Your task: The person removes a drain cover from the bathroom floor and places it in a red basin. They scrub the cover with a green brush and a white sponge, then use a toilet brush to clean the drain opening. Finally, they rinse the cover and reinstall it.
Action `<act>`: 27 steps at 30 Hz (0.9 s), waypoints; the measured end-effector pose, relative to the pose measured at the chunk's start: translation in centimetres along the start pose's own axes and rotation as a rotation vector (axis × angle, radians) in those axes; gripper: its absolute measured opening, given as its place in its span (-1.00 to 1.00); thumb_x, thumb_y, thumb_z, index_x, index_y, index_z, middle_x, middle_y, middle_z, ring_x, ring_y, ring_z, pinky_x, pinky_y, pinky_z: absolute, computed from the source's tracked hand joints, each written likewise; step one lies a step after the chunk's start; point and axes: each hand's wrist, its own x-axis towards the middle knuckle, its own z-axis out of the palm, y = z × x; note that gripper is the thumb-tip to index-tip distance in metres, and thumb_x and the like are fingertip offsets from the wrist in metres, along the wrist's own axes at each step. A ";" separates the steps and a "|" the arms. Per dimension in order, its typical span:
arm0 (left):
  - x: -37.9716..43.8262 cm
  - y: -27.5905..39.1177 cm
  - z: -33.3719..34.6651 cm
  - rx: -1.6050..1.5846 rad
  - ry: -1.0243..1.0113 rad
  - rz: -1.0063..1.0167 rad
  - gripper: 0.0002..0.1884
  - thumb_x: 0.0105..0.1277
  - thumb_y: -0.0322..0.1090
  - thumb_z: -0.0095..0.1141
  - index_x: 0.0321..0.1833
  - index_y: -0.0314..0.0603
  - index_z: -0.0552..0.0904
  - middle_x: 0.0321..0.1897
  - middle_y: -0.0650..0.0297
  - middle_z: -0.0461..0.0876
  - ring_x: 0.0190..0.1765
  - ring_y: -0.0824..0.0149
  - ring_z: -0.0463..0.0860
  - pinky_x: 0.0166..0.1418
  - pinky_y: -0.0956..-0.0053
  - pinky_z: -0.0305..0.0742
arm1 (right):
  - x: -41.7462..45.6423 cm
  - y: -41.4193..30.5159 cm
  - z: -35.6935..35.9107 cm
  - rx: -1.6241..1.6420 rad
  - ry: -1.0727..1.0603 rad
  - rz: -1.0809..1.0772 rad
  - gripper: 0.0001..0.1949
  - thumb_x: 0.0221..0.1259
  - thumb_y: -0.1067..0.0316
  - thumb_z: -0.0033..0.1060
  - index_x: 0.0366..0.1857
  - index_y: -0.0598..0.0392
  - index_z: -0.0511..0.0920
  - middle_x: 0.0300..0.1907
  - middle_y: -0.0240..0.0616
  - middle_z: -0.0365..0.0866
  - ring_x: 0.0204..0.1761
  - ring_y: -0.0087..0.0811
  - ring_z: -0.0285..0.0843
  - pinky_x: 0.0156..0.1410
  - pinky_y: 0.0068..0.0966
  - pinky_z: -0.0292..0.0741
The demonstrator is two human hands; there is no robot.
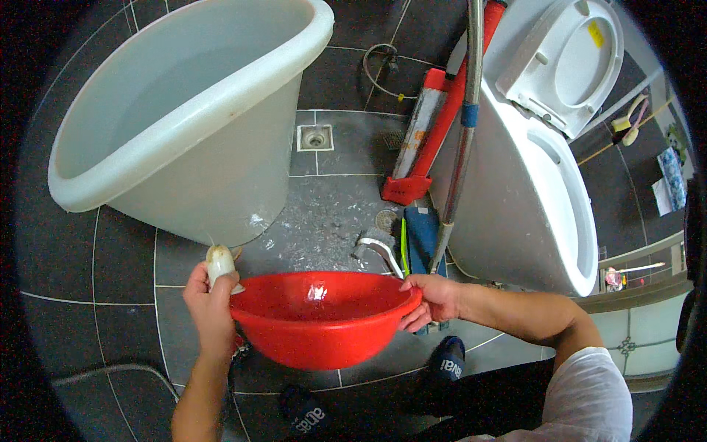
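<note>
I hold a red plastic basin [320, 345] tilted forward above the wet floor, its mouth facing away from me. My right hand [428, 304] grips the right end of its rim, thumb on top and fingers beneath. At the left end of the rim, my left hand [212, 304] is closed around a white vegetable [219, 262] with a brownish root end, pressed beside the basin. Whether those fingers also grip the rim is hidden. Water ripples over the grey tiles [317, 221] beyond the basin.
A large white plastic tub [248, 149] stands at the left. A floor drain [315, 138] lies behind. Right of it are a red-framed folded stool [422, 143], a metal pole [468, 121], a scrub brush [381, 243] and a white toilet [513, 193]. A grey hose [121, 369] runs at lower left.
</note>
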 end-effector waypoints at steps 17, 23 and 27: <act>-7.0 -2.5 -3.2 -0.063 0.058 0.085 -0.75 0.19 -0.46 0.18 -0.05 -0.26 0.56 -0.26 0.35 0.56 -0.22 0.47 0.55 -0.09 0.48 0.52 | -8.2 1.2 1.1 -0.002 0.294 -0.363 -0.72 0.22 0.35 0.17 -0.04 0.24 0.59 -0.26 -0.16 0.73 -0.38 -0.26 0.73 -0.32 -0.33 0.67; -6.8 -2.5 -4.7 -0.123 0.252 0.054 -0.70 0.17 -0.42 0.25 -0.04 -0.24 0.56 -0.23 0.34 0.58 -0.21 0.46 0.57 -0.09 0.50 0.53 | -19.4 -0.1 2.0 0.024 0.528 -1.197 -0.83 0.27 0.45 0.05 -0.18 0.21 0.64 -0.26 -0.33 0.69 -0.29 -0.48 0.59 -0.14 -0.48 0.52; -7.8 -4.7 -3.1 -0.123 0.125 0.077 -0.70 0.15 -0.46 0.30 -0.04 -0.24 0.58 -0.21 0.34 0.61 -0.20 0.46 0.59 -0.14 0.48 0.55 | -25.2 -4.1 3.9 -0.066 0.657 -1.434 -0.77 0.29 0.33 0.13 -0.11 0.24 0.62 -0.22 -0.26 0.71 -0.30 -0.47 0.63 -0.16 -0.45 0.58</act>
